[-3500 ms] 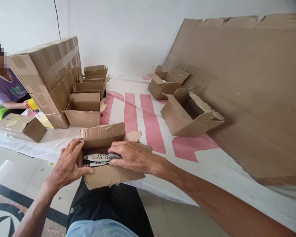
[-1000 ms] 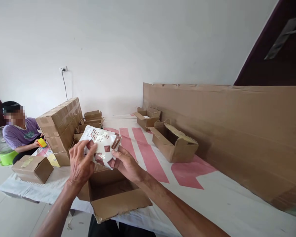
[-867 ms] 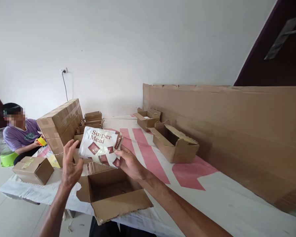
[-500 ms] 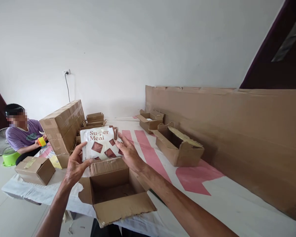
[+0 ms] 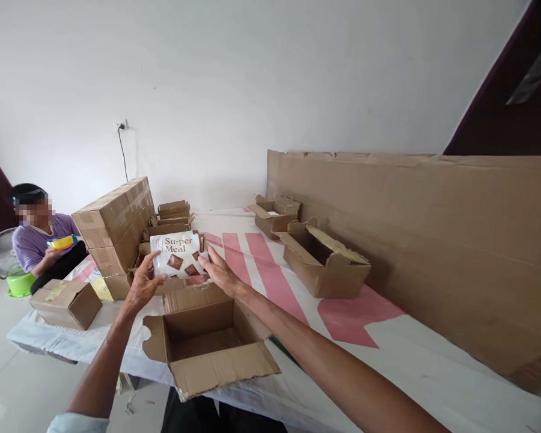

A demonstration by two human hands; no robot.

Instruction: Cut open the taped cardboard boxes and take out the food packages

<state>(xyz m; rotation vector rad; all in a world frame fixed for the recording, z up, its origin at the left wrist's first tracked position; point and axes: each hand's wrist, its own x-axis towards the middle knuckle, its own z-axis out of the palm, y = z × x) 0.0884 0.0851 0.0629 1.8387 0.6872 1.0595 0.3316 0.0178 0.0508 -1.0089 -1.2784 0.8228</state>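
Observation:
I hold a white "Su-per Meal" pouch (image 5: 177, 253) with brown squares up in front of me, above the table. My left hand (image 5: 143, 285) grips its lower left edge and my right hand (image 5: 217, 270) grips its right side. Below the pouch, at the table's near edge, stands an open empty cardboard box (image 5: 207, 340) with its flaps spread out.
A stack of taped cartons (image 5: 112, 228) and several open small boxes (image 5: 174, 211) stand at the left. Two more open boxes (image 5: 325, 264) sit by a large cardboard sheet (image 5: 433, 240) on the right. A person in purple (image 5: 40, 240) sits far left. A closed box (image 5: 67, 302) lies near.
The pouch came out of the box into the air. Over the last second my left hand let go, regripped, and both hands moved the pouch farther away and lower.

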